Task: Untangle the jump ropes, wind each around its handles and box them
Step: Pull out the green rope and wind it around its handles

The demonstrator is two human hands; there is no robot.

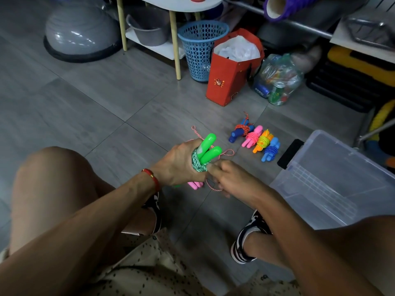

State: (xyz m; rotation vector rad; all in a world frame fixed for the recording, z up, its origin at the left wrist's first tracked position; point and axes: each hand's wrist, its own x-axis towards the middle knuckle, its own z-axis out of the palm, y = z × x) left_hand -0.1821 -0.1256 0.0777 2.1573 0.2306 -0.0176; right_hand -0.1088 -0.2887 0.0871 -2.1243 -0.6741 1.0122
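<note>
My left hand (178, 164) grips two green handles (208, 149) with teal rope (197, 164) wound round their lower part. My right hand (232, 178) pinches the end of that rope beside the coil. Under my hands lie pink handles (195, 185) with a loose red-and-white rope (211, 188) looping over the floor. Several wound ropes lie in a row on the floor to the right: blue handles with red rope (241, 130), a pink set (252, 136), an orange set (263, 141) and a blue set (271, 149). The clear plastic box (333, 180) stands at right.
A black phone (290, 153) lies by the box's near corner. A red paper bag (232, 69), a blue mesh basket (201, 50), a bag of bottles (277, 80), a white side table (177, 58) and a grey balance ball (79, 30) stand behind. My knees and shoes are below.
</note>
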